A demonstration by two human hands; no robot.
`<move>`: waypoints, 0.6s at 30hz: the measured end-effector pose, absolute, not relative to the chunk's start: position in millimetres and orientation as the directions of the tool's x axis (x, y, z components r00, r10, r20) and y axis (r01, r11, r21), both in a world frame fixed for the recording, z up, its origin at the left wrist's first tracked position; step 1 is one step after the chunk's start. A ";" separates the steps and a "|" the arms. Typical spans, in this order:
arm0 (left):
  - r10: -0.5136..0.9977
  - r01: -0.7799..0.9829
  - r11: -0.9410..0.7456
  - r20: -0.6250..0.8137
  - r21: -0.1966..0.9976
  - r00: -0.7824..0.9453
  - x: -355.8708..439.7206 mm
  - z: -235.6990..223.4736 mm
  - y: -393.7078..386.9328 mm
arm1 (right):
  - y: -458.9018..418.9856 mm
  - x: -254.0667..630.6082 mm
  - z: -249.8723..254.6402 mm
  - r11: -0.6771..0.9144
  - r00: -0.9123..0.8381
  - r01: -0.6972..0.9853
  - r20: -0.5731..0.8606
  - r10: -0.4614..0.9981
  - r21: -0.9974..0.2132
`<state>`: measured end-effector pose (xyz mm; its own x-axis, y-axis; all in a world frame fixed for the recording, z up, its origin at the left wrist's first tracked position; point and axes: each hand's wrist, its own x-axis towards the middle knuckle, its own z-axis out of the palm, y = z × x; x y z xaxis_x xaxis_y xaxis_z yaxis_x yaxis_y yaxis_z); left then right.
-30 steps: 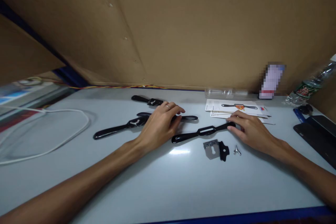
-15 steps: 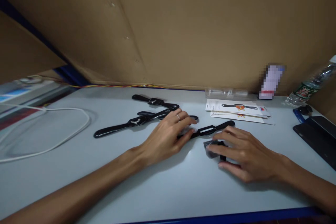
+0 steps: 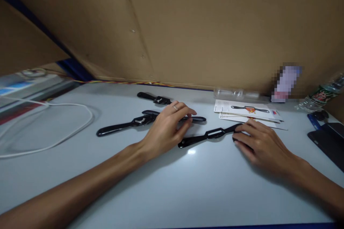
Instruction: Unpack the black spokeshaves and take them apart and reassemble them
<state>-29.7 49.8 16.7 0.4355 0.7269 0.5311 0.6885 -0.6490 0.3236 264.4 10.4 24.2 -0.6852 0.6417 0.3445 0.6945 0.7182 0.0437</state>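
Note:
A black spokeshave body [image 3: 215, 134], its middle slot bare, lies slantwise on the table between my hands. Beside its left end, my left hand [image 3: 172, 123] rests with curved fingers and the thumb apart, holding nothing that I can see. It partly covers two black spokeshaves, a nearer one [image 3: 115, 129] with a silver wing screw and another whose handle [image 3: 199, 119] shows at the right. At the body's right end my right hand [image 3: 259, 141] has its fingers closed over a dark spokeshave part [image 3: 237, 138], mostly hidden. No loose blade, cap or wing screw shows on the table.
Another spokeshave [image 3: 158, 100] lies farther back. Printed cards [image 3: 223, 106] and clear plastic packaging [image 3: 236, 94] lie by the cardboard wall [image 3: 188, 25]. At the right are a bottle [image 3: 319, 96] and a black flat object [image 3: 329, 143]; a white cable [image 3: 88, 114] loops at the left.
My right hand came down over the loose blade and cap, then moved back up to the body's right end; they no longer show on the table. My left hand shifted right, then back left.

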 end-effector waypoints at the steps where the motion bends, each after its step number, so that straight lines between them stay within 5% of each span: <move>1: 0.739 0.710 -0.634 0.511 0.305 0.440 -31.5 16.2 52.0 | 13.4 264.9 22.6 0.702 -0.661 0.711 0.366 0.656 0.026; 7: 0.812 0.821 -0.551 0.322 0.149 0.487 -37.1 9.9 62.8 | 29.0 272.9 17.1 0.648 -0.620 0.762 0.310 0.720 0.019; 18: 0.797 0.840 -0.543 0.331 0.026 0.505 -48.3 14.9 70.3 | 38.9 308.9 45.2 0.562 -0.565 0.823 0.013 0.825 0.082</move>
